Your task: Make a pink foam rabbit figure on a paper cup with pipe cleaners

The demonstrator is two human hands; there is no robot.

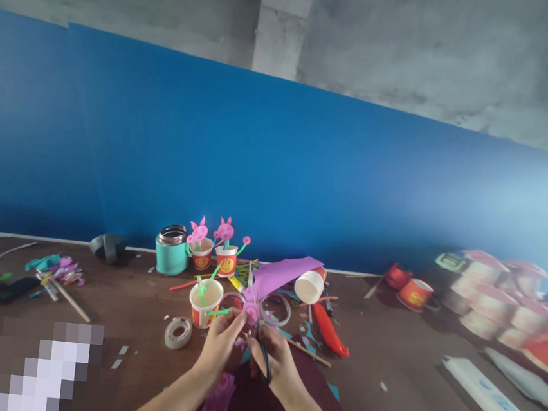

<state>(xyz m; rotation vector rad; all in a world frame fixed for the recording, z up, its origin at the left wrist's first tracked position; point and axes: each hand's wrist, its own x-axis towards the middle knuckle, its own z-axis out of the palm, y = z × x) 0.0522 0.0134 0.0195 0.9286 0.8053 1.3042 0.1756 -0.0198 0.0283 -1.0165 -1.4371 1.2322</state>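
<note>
Between the fingertips of my left hand point(223, 337) is a small pink paper piece point(251, 312) with a round drawing on it. My right hand point(276, 359) is closed around dark-handled scissors point(263, 353), whose blades meet the paper's right edge. Just behind lies a purple paper sheet point(279, 277), and whether it joins the pink piece I cannot tell. Below my wrists rests a pink paper strip point(216, 407) with drawn shapes. Left of my left hand stands a paper cup point(206, 296) with green straws in it. A tape roll point(178, 332) lies nearby.
Two cups with pink paper figures point(226, 230) stand at the back beside a teal flask point(171, 254). A tipped cup point(310, 285) and a red craft knife point(330, 330) lie to the right. Stacked cups point(492, 304) and a white power strip point(492, 398) are far right.
</note>
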